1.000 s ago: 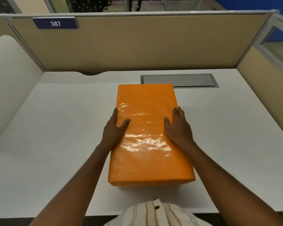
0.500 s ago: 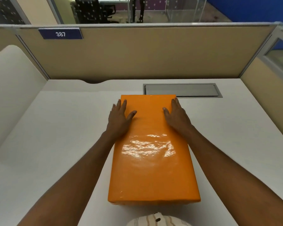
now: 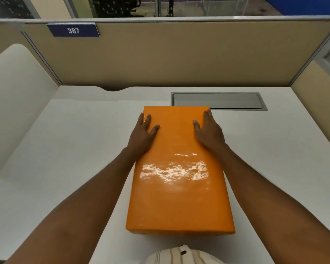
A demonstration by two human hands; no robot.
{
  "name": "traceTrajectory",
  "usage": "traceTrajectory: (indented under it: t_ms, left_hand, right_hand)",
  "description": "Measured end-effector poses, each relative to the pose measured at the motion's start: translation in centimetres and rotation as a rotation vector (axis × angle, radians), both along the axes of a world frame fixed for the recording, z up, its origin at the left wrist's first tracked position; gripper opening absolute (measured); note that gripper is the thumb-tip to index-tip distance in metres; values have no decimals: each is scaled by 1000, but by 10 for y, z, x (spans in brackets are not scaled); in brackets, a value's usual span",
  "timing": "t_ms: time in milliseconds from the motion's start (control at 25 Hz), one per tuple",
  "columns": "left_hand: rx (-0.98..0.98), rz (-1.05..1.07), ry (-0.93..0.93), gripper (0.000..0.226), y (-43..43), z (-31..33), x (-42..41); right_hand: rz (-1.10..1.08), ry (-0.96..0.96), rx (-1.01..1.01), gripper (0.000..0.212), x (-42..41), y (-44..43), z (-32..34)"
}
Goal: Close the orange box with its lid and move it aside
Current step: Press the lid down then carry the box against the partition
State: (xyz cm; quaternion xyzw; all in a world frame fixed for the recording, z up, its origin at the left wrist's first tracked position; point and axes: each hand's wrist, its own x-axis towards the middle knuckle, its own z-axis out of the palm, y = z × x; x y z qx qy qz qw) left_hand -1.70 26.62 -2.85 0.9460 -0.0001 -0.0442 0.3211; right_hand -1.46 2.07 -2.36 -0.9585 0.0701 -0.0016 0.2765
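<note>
A glossy orange box (image 3: pixel 179 187) lies lengthwise on the white desk (image 3: pixel 74 159) in front of me, with its orange lid fully covering the top. My left hand (image 3: pixel 143 134) lies flat on the lid's far left part, fingers spread along the left edge. My right hand (image 3: pixel 208 132) lies flat on the far right part, fingertips near the far right corner. Both palms press on the lid; neither hand grips anything. The box's base is hidden under the lid.
A grey metal cable hatch (image 3: pixel 219 101) is set into the desk just behind the box. Beige partition walls (image 3: pixel 179 54) close the desk at the back and both sides. A blue sign reading 387 (image 3: pixel 73 30) hangs on the back partition.
Both hands have slid along the lid away from me, from its middle to its far end. The view has tilted up a little; the box stays in place.
</note>
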Motion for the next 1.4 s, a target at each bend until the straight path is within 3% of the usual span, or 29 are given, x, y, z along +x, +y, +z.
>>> traceTrajectory:
  t_ms: [240, 360, 480, 600, 720, 960, 1120, 1280, 1400]
  left_hand:
    - [64, -7, 86, 77, -3, 22, -7]
    - [18, 48, 8, 73, -4, 32, -28]
    - [-123, 183, 31, 69, -4, 36, -65]
    - [-242, 322, 93, 62, 5, 34, -115]
    - [-505, 439, 110, 45, 15, 31, -164]
    - [-656, 432, 188, 46, 14, 26, -201]
    - [-1006, 389, 307, 47, 23, 17, -209]
    - [-1154, 392, 212, 45, 23, -8, -222]
    - [-1187, 482, 156, 37, 14, -12, -227]
  right_hand:
    - [86, 155, 114, 75, 0, -10, 18]
    - [-41, 8, 201, 68, -18, -11, 25]
    - [-121, -78, 309, 59, -63, -14, 26]
    - [-89, -15, 409, 52, -122, -23, 13]
    - [-66, 77, 466, 56, -164, -33, 3]
    - [-2, 219, 653, 66, -196, -30, -4]
    - [-110, 160, 938, 51, -209, -27, -10]
    - [-73, 132, 1084, 58, -235, -34, -26]
    - [-97, 183, 1282, 48, -241, -31, -30]
